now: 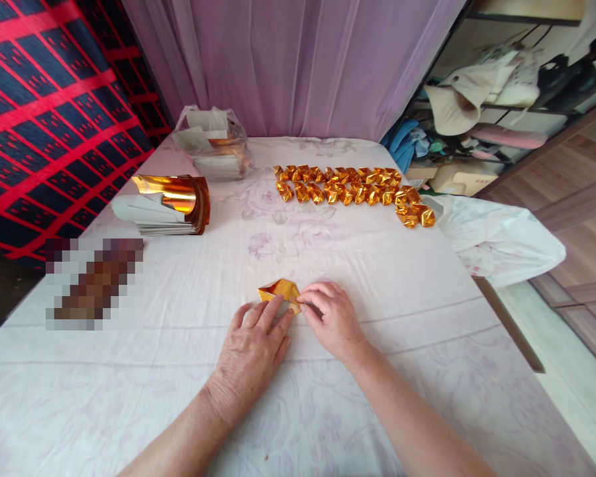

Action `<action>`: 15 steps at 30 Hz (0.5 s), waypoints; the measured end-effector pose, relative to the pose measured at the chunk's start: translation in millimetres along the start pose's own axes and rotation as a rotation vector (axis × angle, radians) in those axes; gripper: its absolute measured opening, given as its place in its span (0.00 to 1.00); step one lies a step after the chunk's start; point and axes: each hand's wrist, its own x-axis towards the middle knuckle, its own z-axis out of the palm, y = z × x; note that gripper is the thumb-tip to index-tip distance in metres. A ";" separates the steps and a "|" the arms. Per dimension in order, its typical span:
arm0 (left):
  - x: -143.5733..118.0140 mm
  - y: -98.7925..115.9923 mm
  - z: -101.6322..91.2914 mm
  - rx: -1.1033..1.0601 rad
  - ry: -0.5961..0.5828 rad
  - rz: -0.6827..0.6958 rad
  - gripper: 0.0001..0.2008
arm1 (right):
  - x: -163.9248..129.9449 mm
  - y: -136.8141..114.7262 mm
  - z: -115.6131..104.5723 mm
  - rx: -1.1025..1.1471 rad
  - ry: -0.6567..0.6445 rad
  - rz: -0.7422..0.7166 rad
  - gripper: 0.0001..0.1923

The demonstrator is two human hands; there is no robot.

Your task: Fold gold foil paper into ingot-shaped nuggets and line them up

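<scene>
The small folded foil paper piece [279, 291] under the fingers is shiny gold-orange. The 2 rows of folded foil paper ingots [350, 187] show the same metallic gold with orange glints. The stack of flat foil paper sheets [166, 205] is mirror-gold on top, pale grey-white on its undersides. The cloth-covered table [387, 311] is white with a faint lilac floral print. The sheer curtain [298, 63] is plain mauve. The wall fabric [44, 112] is navy with a red grid pattern.

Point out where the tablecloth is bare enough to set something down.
Bare cloth lies between the hands' gold paper and the rows of folded gold pieces, and along the near edge beside both forearms. It is crowded at the far left, round the foil stack and plastic bag.
</scene>
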 end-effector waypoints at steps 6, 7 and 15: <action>0.8 0.4 -0.3 0.000 0.026 -0.001 0.17 | -0.4 -3.1 -0.3 -0.023 -0.008 0.009 0.08; 1.0 0.5 -0.5 0.000 0.027 -0.002 0.17 | -0.4 -3.7 -0.3 -0.025 -0.011 0.012 0.08; 2.3 0.6 -1.1 -0.005 0.030 0.003 0.18 | 2.2 -8.6 2.6 -0.053 -0.012 0.060 0.01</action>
